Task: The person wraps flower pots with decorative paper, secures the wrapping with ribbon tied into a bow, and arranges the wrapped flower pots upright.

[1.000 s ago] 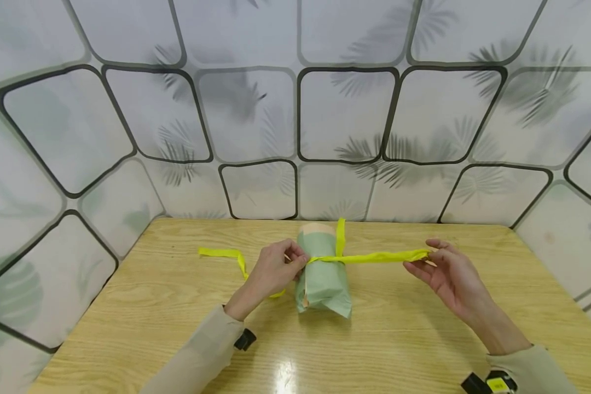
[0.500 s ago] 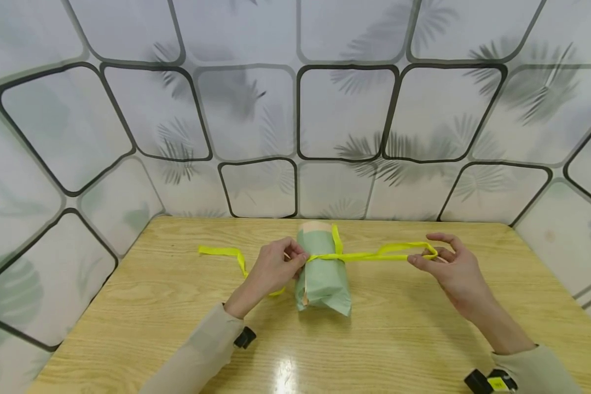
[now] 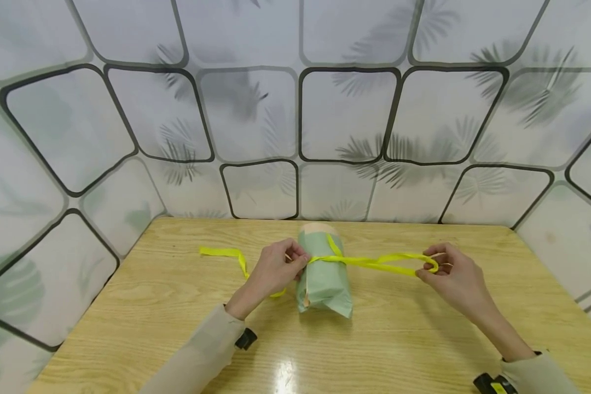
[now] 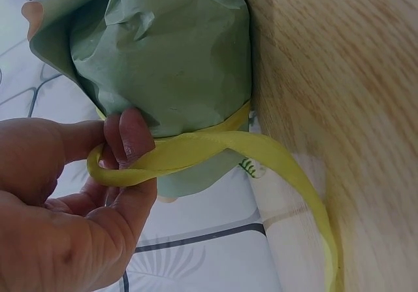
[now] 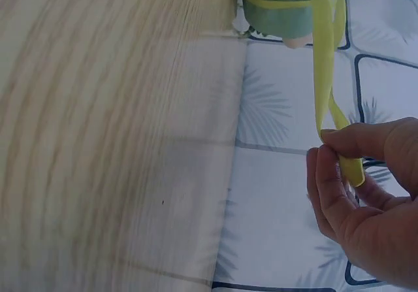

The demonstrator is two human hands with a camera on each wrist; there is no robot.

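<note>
A bundle wrapped in pale green paper [image 3: 327,287] lies on the wooden table with a yellow ribbon [image 3: 359,261] round its middle. My left hand [image 3: 276,268] pinches the ribbon against the bundle's left side; in the left wrist view a small loop of ribbon [image 4: 176,158] sits at those fingertips. Off to the right, my right hand [image 3: 455,276] pinches the other stretch of ribbon, which doubles back in a long narrow loop. That ribbon's free end [image 3: 332,243] rests on top of the wrapping. What the paper encloses is hidden.
The ribbon's left tail [image 3: 221,251] trails over the wooden table [image 3: 177,328] beyond my left hand. Behind and beside the table stands a pale backdrop [image 3: 256,115] with dark rounded outlines and leaf prints.
The ribbon at my right hand has gone from a single stretched strip to a folded loop. Its free end has drawn down and leftward onto the bundle. My left hand has kept its place.
</note>
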